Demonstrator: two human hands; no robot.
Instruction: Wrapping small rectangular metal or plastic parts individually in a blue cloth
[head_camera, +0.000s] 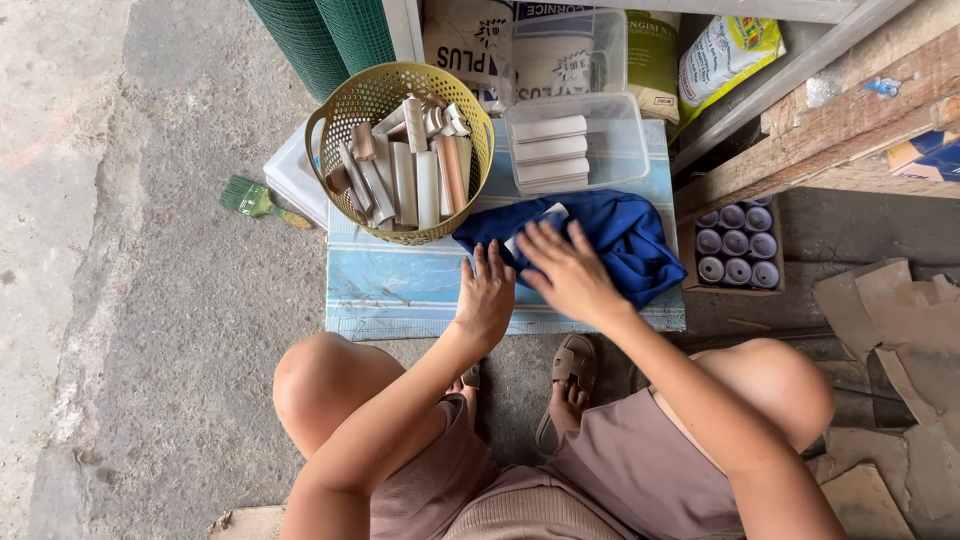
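Both knees bent, the left hand (486, 296) lies flat, fingers spread, beside the blue cloth (610, 240) while the right hand (570, 272), fingers spread, presses it; rubbing evenly seems best.

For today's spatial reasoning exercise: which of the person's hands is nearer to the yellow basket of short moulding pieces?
Left. The left hand rests on the blue-white board just below the yellow basket; the right hand lies farther right, on the blue cloth.

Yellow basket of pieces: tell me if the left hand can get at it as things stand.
Probably yes: the left hand rests flat on the blue board, empty, and nothing lies between it and the yellow basket.
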